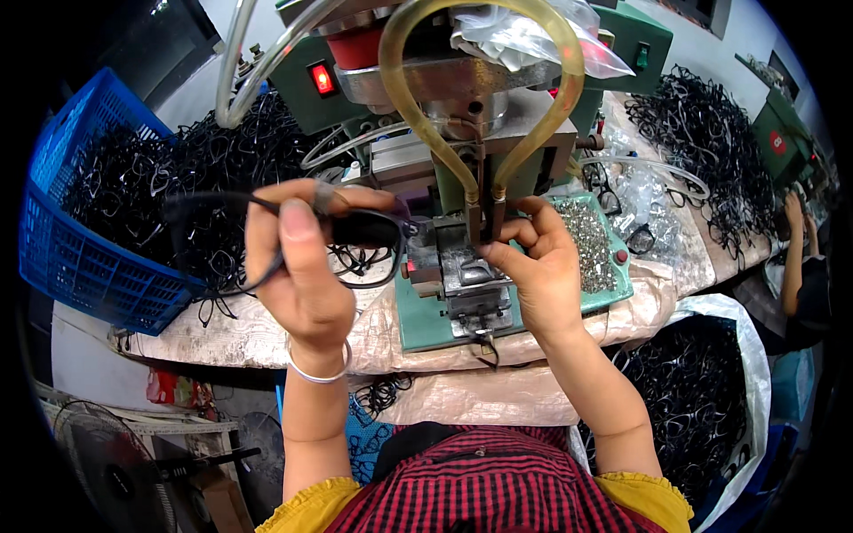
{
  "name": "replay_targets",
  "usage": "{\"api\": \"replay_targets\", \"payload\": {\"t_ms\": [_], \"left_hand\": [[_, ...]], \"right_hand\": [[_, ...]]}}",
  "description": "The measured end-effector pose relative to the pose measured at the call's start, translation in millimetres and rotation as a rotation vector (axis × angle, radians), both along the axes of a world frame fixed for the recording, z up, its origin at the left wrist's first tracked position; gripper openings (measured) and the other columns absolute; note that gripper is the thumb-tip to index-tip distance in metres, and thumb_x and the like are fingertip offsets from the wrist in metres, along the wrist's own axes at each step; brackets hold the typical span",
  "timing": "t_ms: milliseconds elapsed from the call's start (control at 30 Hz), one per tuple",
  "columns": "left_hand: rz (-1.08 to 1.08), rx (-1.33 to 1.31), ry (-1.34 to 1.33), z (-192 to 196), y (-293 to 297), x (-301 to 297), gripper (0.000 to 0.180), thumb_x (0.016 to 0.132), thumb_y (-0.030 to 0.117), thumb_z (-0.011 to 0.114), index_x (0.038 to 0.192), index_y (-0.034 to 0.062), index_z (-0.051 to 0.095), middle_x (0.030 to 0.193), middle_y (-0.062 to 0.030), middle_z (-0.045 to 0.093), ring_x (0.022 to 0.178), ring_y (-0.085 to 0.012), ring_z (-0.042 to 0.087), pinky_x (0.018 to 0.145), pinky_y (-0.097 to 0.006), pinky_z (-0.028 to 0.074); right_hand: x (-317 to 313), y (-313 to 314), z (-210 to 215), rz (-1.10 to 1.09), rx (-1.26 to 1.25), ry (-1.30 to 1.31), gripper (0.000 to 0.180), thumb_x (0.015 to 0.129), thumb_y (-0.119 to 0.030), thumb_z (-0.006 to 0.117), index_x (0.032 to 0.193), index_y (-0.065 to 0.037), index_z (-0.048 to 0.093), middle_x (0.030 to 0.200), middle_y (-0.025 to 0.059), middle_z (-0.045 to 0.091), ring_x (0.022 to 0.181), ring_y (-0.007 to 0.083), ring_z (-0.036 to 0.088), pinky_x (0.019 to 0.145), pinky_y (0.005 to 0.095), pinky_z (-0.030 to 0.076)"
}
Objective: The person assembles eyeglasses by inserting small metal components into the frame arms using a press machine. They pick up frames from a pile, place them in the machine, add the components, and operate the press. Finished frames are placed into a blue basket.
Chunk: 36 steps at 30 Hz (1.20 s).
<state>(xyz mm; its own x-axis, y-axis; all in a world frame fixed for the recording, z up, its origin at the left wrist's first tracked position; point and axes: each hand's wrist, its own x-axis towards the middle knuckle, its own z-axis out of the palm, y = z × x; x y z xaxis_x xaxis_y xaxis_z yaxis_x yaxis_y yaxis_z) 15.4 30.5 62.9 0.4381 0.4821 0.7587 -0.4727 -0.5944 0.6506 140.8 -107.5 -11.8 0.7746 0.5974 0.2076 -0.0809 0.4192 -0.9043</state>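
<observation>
My left hand (302, 262) grips a black eyeglass frame (398, 256), with one rim held against the left side of a small metal fixture (466, 266). The frame's other rim and temple reach out to the left of the hand. Thumb and fingers of my right hand (546, 271) are pinched together at the fixture's right side, just below two upright metal prongs (484, 218). Whatever lies between those fingertips is too small or hidden to make out. A yellowish hose (573, 67) loops down to the prongs from the machine above.
Right of the fixture, a green tray (622, 284) holds many small metal parts. Black eyeglass frames fill a blue crate (98, 275) at left, a pile (702, 133) at far right and a white sack (755, 355) below. A co-worker's hand (793, 213) shows at the right edge.
</observation>
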Motion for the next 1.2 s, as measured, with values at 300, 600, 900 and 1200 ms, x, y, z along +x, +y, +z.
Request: {"api": "replay_targets", "payload": {"t_ms": [300,600,900,1200], "left_hand": [[-0.027,-0.110,-0.045,9.3,2.1,7.6,0.024,0.100,0.019,0.032,0.099,-0.0019,0.045,0.077,-0.0249,0.067,0.064,-0.0228,0.066,0.061,-0.027,0.055],[0.065,-0.095,-0.077,-4.0,-19.3,-10.0,0.028,0.100,0.017,0.029,0.097,-0.0037,0.047,0.076,-0.0232,0.065,0.071,-0.0271,0.066,0.074,-0.032,0.055],[-0.055,-0.165,-0.132,7.2,-0.1,13.0,0.020,0.100,0.014,0.040,0.095,-0.0031,0.049,0.077,-0.0131,0.062,0.069,-0.0209,0.068,0.061,-0.025,0.053],[-0.994,-1.231,0.630,-61.7,-59.2,-24.5,0.020,0.100,0.020,0.040,0.100,0.0030,0.051,0.077,-0.0205,0.065,0.071,-0.0256,0.068,0.057,-0.026,0.053]], "right_hand": [[-0.1,-0.7,1.9,-0.006,-0.012,-0.014,0.052,0.078,0.003,0.066,0.126,0.006,0.045,0.086,0.0061,0.067,0.086,0.0098,0.059,0.086,0.0236,0.043],[0.4,-0.5,-9.8,-0.021,0.006,-0.108,0.055,0.081,-0.001,0.069,0.129,0.007,0.042,0.087,0.0059,0.067,0.089,0.0103,0.060,0.087,0.0243,0.043],[-7.3,2.1,-15.5,-0.108,0.095,-0.028,0.052,0.082,0.007,0.066,0.129,0.006,0.043,0.089,0.0065,0.068,0.091,0.0117,0.062,0.087,0.0234,0.047],[15.0,-53.2,-19.5,-0.245,-0.421,-0.798,0.040,0.078,-0.008,0.067,0.118,-0.005,0.065,0.132,0.0202,0.055,0.128,0.0351,0.047,0.110,0.0428,0.032]]}}
